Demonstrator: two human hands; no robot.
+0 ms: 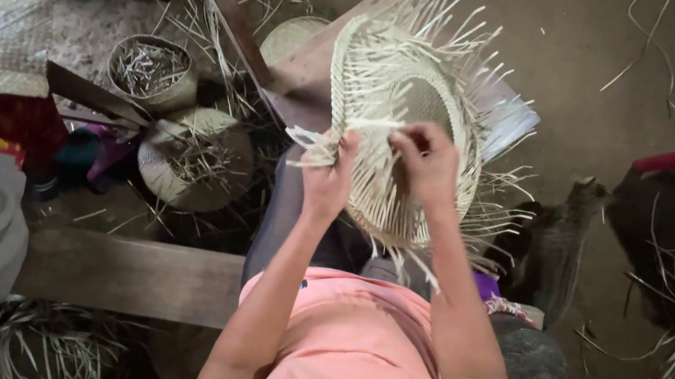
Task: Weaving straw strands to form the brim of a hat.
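Above the lap, a half-woven straw hat (399, 126) is held upright. Loose strands at its rim are pinched by the left hand (325, 183) and right hand (427, 161). Rim weaving is judged under way; firm strand tension is needed next.

The half-woven straw hat (404, 127) is pale cream, made of thin flat strips plaited into a round brim with an open hole at its middle. It is held up on edge above the person's lap, tilted so the hollow inside faces the camera. Loose unwoven strips bristle out all round its rim, longest along the top and right side, and a few hang down below the lower edge. A small bunch of strip ends juts out to the left of the hat, at its left rim. The weave looks tight near the hole and grows looser toward the fringe
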